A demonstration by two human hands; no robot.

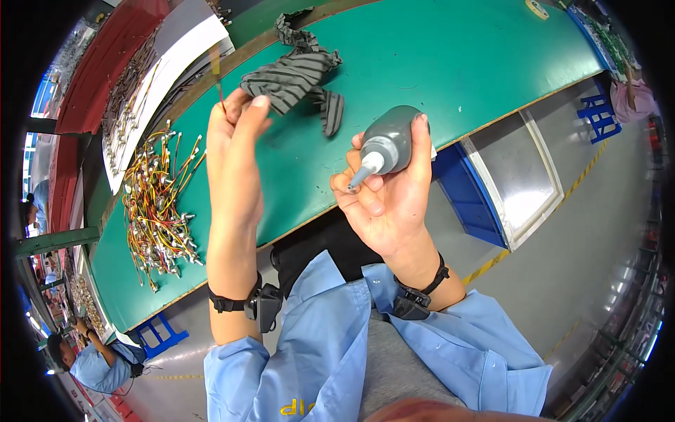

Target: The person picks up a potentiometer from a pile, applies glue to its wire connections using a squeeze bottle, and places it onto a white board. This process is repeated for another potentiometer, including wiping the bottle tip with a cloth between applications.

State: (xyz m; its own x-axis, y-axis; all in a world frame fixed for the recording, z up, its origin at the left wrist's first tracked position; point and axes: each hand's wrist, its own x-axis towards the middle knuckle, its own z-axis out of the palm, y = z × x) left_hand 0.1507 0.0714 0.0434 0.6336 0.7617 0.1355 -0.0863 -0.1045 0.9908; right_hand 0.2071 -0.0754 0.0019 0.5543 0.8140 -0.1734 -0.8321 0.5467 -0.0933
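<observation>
My right hand [387, 204] is wrapped around a squeeze bottle [398, 130] filled with something dark grey. Its white collar and narrow grey nozzle tilt down toward the wearer and to the left. My left hand [239, 133] is closed at the fingertips, with a thin red-and-yellow wire [220, 91] sticking up from it, blurred at its far end. Just beyond those fingers lies a crumpled grey striped cloth [292, 76]. Left of my left forearm, a heap of red, yellow and black wires [158, 211] with small metal and white ends rests on the green table [394, 60].
More wired parts lie on a white sheet [169, 53] at the far left. A roll of tape [536, 9] sits at the far edge. Beside the table stands a blue bin [471, 186] with a pale-framed panel [517, 176]. Another person [102, 362] is at lower left.
</observation>
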